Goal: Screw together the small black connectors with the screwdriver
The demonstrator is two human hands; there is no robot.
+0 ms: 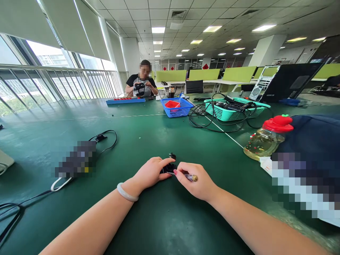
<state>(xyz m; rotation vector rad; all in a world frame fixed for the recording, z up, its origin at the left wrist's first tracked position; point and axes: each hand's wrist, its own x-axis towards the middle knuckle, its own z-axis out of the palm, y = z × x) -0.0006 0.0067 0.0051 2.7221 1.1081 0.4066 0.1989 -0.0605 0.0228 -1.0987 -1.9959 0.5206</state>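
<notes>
A small black part (172, 168) lies on the green tabletop (170, 219) in front of me. My left hand (152, 172) is closed on it, thumb on the far side and a finger on the near side. In my right hand (198, 182) is a slim screwdriver (191, 177) with a gold-coloured end, pinched between thumb and fingers. Its thin shaft points left at the black part; whether the tip touches is too small to tell. Just beyond my left thumb sits another little black piece (172, 156), and I cannot tell if it is joined to the first.
A blurred dark device (77, 159) with a cable is at left. To the right stand a red-lidded bottle (265, 140) and a dark bag (310, 141). Farther back are a blue basket (176, 111), a teal basket (225, 114) with tangled cables, and a seated person (142, 83) holding something.
</notes>
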